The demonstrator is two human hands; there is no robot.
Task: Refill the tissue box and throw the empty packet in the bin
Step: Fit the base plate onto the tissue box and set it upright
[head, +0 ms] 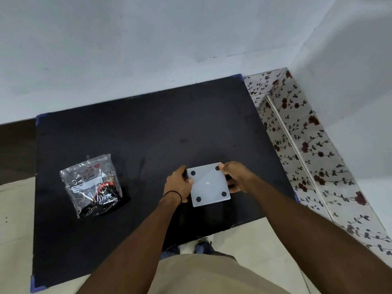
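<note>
White tissue box (209, 184) underside, four black pads (193, 173), gripped by left hand (179, 183) and right hand (235, 177), one packet (93, 185).

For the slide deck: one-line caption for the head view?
Both hands, left hand and right hand, grip upturned tissue box over black table; tissue packet lies left.

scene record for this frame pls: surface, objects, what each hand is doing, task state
surface: black table with blue corner caps, set against a pale wall
tissue box: white square face with four black dots up, so apparently bottom side up, near the table's right front
left hand: grips the box's left edge; black band on the wrist
right hand: grips the box's right edge
packet: clear and black plastic pack, lying apart on the table's left, untouched
bin: not in view
task state: refill apparently not yet started
</note>
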